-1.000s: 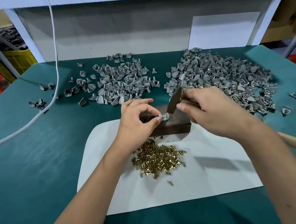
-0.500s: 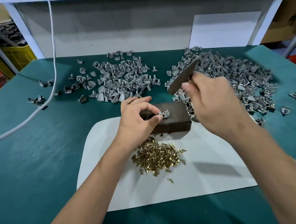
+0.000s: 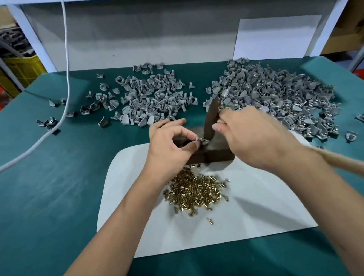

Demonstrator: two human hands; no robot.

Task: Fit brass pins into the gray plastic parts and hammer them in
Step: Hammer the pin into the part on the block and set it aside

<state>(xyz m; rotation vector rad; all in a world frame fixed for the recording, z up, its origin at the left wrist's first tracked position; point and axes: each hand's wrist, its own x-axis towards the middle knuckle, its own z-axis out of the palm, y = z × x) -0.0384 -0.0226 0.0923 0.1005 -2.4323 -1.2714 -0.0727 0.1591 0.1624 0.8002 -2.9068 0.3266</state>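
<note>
Closest to the person, a white sheet (image 3: 247, 216) lies flat on the green counter (image 3: 36, 190). On the sheet sits a heap of small brass pins (image 3: 195, 191). One or two pins lie a little apart from the heap, nearer the person.

Just past the pins, at the far edge of the sheet, is a dark block (image 3: 211, 153). The left hand (image 3: 171, 145) comes up from below and rests over the left part of the block. Its thumb and first finger are curled together and pinch a small gray plastic part (image 3: 201, 140) on top of the block. You cannot tell if a pin is already in that part, because it is too small and a bit blurry.

The right hand (image 3: 253, 136) is just beside it, on the right. Its fingers are wrapped tight round a hammer (image 3: 211, 118). The dark hammer head stands up tall, and its low end is down at the gray part. The wooden handle sticks out to the right, past the wrist.

Farther back on the counter are two piles of gray parts. The left pile (image 3: 151, 99) is smaller and spread out. The right pile (image 3: 277, 98) is bigger, and some shiny bits show in it. A few loose parts lie out at the sides.

A white cable (image 3: 66, 85) hangs down on the left and runs over the counter. Behind the counter is a gray wall (image 3: 143, 26).
</note>
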